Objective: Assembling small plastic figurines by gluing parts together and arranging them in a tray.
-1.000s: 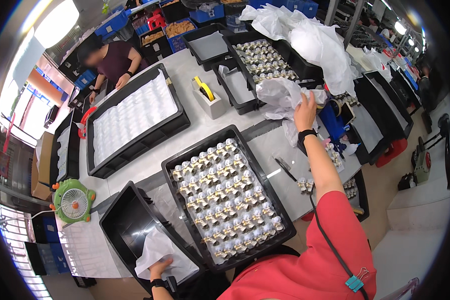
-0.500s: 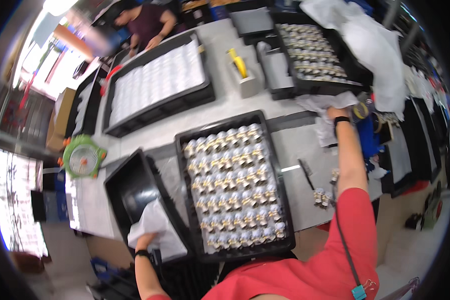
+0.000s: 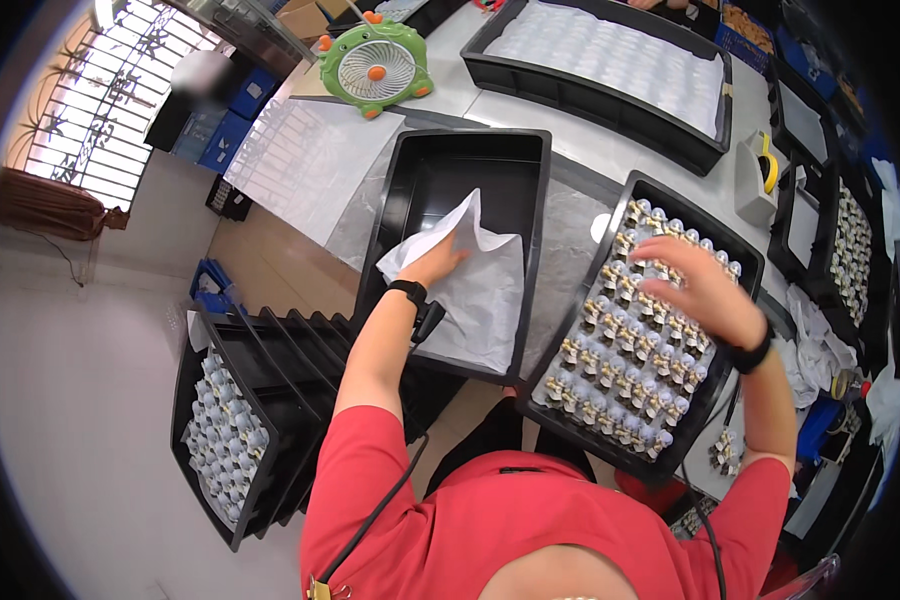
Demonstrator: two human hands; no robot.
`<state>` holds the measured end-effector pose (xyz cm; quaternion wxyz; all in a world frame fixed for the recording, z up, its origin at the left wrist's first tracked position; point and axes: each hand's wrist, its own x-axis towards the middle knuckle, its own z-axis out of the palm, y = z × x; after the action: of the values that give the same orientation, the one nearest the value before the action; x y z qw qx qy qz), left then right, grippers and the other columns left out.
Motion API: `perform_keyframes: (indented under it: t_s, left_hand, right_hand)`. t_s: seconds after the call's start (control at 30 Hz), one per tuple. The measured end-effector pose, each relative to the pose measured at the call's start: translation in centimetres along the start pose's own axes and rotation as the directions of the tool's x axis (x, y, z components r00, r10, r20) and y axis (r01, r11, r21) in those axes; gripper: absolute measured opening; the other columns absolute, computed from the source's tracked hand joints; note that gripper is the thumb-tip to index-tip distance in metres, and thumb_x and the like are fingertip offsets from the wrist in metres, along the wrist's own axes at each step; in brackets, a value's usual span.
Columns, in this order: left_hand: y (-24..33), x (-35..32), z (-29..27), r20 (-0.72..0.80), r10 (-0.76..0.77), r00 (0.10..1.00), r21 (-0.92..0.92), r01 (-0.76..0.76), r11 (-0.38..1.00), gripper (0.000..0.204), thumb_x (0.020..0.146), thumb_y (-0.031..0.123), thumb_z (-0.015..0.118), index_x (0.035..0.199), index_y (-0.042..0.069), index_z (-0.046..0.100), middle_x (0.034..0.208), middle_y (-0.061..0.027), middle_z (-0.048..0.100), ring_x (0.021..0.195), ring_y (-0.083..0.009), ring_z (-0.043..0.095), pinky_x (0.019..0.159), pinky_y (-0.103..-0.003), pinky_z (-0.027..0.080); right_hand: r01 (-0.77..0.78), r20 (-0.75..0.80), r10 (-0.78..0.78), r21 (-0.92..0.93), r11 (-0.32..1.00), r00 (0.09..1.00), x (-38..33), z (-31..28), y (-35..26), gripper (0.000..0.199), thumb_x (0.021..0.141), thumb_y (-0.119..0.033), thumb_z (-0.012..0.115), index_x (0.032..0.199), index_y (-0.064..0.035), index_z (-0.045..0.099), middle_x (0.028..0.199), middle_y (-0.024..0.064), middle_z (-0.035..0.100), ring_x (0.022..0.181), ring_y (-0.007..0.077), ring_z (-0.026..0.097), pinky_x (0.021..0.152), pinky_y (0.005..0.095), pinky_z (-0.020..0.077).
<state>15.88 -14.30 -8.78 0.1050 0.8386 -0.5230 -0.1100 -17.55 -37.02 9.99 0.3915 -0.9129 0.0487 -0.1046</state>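
Left hand (image 3: 432, 265) is on the white sheet (image 3: 485, 310), inside the black bin (image 3: 470, 150); fingertips sit by a raised fold, can't tell if they pinch it or just press. Right hand (image 3: 700, 290) is well apart from the left, thumb and fingers spread, nothing seen in it, over the figures (image 3: 620, 365) in the filled tray (image 3: 592, 437); contact with them unclear. Sheet lies in the near part of the bin, peaked and creased near the hand, flatter toward the body; far part of the bin floor is bare and shiny. Bin and filled tray stand side by side on the grey surface (image 3: 565, 250), both slanted. Figures lie in rows, pale heads and yellowish bits. Step in hand looks like handling the sheet in the bin, probably spreading it; next move seems to call for a sure hold on an edge and smoothing the peak, with the right hand clear of the rows. Around: green fan (image 3: 375, 70) beyond the bin, tape dispenser (image 3: 757, 180) beyond the filled tray, tray stack (image 3: 290, 375) at left.
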Motion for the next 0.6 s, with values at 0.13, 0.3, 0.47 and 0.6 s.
perform_keyframes:
  t_s: [0.13,0.3,0.47,0.6]
  left_hand:
    - [-0.3,2.5,0.3,0.129,-0.153,0.98,-0.278,0.184,0.943,0.052,0.08,0.016,0.056,0.129,0.01,0.04,0.119,-0.0225,0.049,0.115,-0.0315,0.046,0.097,-0.036,0.035]
    - [-1.5,2.8,0.0,-0.053,-0.071,0.996,0.044,0.073,0.996,0.064,0.065,0.02,0.073,0.124,0.021,0.047,0.136,-0.0189,0.03,0.128,-0.04,0.023,0.1,-0.046,0.032]
    - [-1.7,4.7,-1.1,0.131,-0.209,0.969,0.024,0.208,0.978,0.1,0.048,0.039,0.083,0.134,0.032,0.033,0.145,-0.0184,0.009,0.133,-0.0432,0.004,0.103,-0.06,0.011]
    - [-2.4,6.3,-1.2,0.212,-0.057,0.976,-0.043,0.067,0.997,0.09,0.053,0.048,0.077,0.132,0.032,0.038,0.145,-0.0187,0.012,0.132,-0.043,0.005,0.103,-0.059,0.01]
  right_hand:
    - [0.092,0.518,-0.154,0.143,0.985,0.841,8.2,11.7,-0.7,0.032,0.08,-0.023,0.059,0.104,-0.0019,0.058,0.097,0.0171,0.06,0.092,0.0332,0.057,0.082,0.0374,0.0452]
    - [0.08,0.534,0.018,-0.161,0.984,0.846,17.0,23.1,3.1,0.032,0.076,-0.019,0.057,0.105,-0.0038,0.059,0.101,0.018,0.06,0.095,0.0343,0.057,0.085,0.0408,0.0446]
    - [-0.199,0.201,0.261,-0.285,0.938,0.944,22.7,25.0,10.9,0.057,0.073,-0.016,0.06,0.126,-0.0059,0.041,0.129,0.025,0.037,0.107,0.041,0.05,0.091,0.0423,0.0418]
    - [-0.439,0.259,0.613,-0.501,0.746,0.746,23.7,23.6,11.2,0.07,0.071,-0.026,0.066,0.129,-0.003,0.034,0.133,0.0255,0.033,0.113,0.044,0.044,0.093,0.0421,0.0411]
